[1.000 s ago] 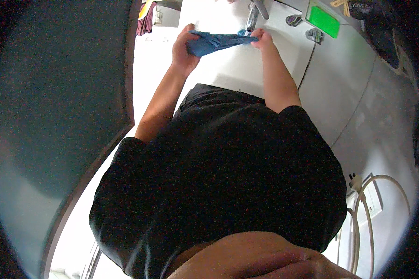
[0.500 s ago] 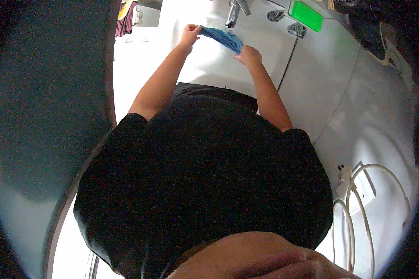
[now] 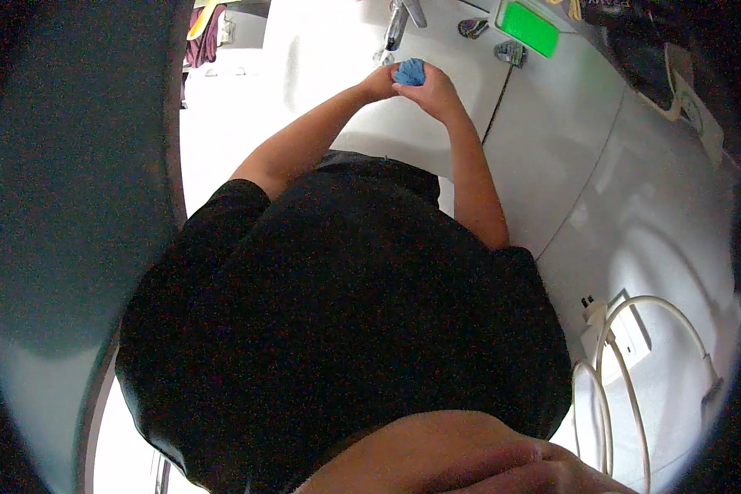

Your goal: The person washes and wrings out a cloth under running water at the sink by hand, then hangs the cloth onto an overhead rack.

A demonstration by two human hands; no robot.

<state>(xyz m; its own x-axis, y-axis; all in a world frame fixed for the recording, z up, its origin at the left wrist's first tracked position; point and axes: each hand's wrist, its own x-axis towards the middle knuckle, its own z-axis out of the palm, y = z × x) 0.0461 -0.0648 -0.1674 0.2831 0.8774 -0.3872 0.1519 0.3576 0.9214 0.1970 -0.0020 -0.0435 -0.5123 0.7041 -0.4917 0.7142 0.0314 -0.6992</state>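
A blue cloth (image 3: pixel 409 72), bunched into a small wad, is squeezed between both my hands over the white sink (image 3: pixel 305 62). My left hand (image 3: pixel 379 83) closes on it from the left, and my right hand (image 3: pixel 438 92) wraps it from the right. The two hands meet at the cloth, so part of it is hidden by the fingers. Just beyond them stands a chrome faucet (image 3: pixel 395 31), its spout close to the cloth. Whether water runs from it I cannot tell.
Right of the faucet sits a bright green rectangular item (image 3: pixel 528 28) in a light tray. Two shiny metal fittings, one a knob (image 3: pixel 510 54), lie near it. A plug with white cables (image 3: pixel 605 329) hangs at the right wall. A dark panel (image 3: pixel 74 206) fills the left side.
The cloth was stretched out between my separated hands; now it is crumpled into a wad. My left hand has moved right to meet the right hand. The view has shifted slightly.
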